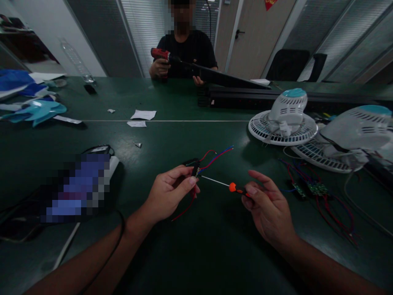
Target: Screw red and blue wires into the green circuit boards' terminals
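Between the thumb and fingers of my left hand [172, 190] is a small circuit board [195, 169], seen nearly edge-on. Red and blue wires [216, 155] stick out from its upper right, and a red wire hangs below my fingers. My right hand [268, 205] grips a screwdriver [241, 190] by its black and orange handle, with the index finger lifted off. The metal shaft points left, its tip at the board's edge; whether it touches a screw I cannot tell. More circuit boards [316, 187] with red and blue wires lie right of my right hand.
Two white fan heads [288, 110] stand face down at the right. A blurred-out screen [80, 184] and cables lie at the left. Paper scraps [143, 114], blue fan blades [46, 110] and a plastic bottle [75, 61] are farther back. Across the table a person holds a red drill [160, 53] against a black panel [224, 76].
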`<state>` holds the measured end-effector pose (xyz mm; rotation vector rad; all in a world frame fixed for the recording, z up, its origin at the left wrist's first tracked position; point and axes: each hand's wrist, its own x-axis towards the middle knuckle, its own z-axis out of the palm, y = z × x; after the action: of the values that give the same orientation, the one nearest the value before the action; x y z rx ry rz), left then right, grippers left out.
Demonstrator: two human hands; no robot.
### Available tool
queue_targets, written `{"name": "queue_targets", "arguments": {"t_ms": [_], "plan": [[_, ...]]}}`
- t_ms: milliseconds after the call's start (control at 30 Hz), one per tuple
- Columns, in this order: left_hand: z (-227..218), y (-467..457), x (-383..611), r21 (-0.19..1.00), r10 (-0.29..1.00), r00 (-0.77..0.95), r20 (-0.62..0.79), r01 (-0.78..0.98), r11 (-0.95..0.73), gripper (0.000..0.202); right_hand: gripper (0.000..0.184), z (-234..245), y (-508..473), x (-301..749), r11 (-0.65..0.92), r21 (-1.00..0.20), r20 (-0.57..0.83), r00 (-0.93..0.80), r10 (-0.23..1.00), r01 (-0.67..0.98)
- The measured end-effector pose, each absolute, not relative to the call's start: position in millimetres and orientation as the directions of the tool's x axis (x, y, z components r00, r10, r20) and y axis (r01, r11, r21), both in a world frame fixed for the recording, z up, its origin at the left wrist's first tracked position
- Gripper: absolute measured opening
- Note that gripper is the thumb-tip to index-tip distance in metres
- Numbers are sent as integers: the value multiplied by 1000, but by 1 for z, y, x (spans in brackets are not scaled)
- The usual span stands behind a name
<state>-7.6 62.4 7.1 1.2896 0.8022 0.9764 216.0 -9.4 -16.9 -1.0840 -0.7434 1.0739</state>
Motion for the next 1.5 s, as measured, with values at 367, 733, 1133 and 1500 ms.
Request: {"name": "queue_targets", "arguments": {"t_ms": [367,733,1133,1500], "plan": [[6,64,-8,990,920,389,36,-137,19,11,26,-14,-13,217,-22,-970,-89,269,959,-241],[7,63,-9,990,917,397,34,-138,24,10,24,-15,-13,217,-46,-975,-122,356,926,-215],[8,63,-7,991,921,388,21,-130,32,11,20,-17,-9,216,134,-943,21,348,937,-305],[10,63,-7,992,929,369,19,-122,28,9,24,-17,-15,218,-46,-974,-116,308,944,-223]]}}
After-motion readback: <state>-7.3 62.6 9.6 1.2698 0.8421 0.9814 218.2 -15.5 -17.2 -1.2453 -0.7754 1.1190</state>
